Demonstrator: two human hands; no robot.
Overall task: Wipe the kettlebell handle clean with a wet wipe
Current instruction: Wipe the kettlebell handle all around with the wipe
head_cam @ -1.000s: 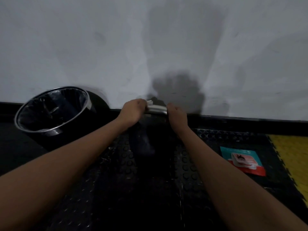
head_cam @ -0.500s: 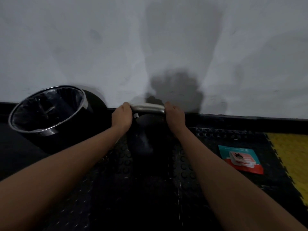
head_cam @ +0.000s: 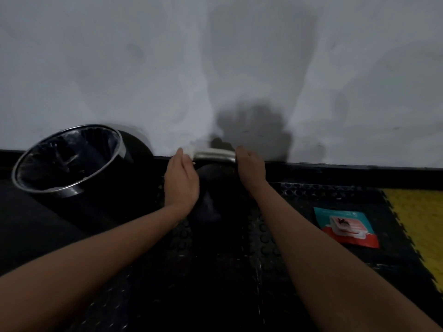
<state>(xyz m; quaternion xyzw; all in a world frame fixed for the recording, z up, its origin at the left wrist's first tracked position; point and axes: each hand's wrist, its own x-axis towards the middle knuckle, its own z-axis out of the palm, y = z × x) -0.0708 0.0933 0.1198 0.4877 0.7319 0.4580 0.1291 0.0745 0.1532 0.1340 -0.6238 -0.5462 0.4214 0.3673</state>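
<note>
A black kettlebell (head_cam: 215, 185) stands on the dark floor mat against the wall, its silver handle (head_cam: 214, 155) across the top. My left hand (head_cam: 181, 180) is at the handle's left end and holds a white wet wipe (head_cam: 190, 150) against it; the wipe shows above my fingers. My right hand (head_cam: 250, 167) grips the handle's right end, its fingers curled round the bar. The kettlebell's body is dark and hard to make out between my wrists.
A black bin (head_cam: 68, 159) with a chrome rim and liner stands at the left by the wall. A teal and red wet-wipe packet (head_cam: 345, 226) lies on the mat at the right. Yellow floor tiles (head_cam: 422, 226) border the far right.
My left hand with the wipe slid from the middle of the handle to its left end, baring more of the silver bar. My right hand stayed at the right end.
</note>
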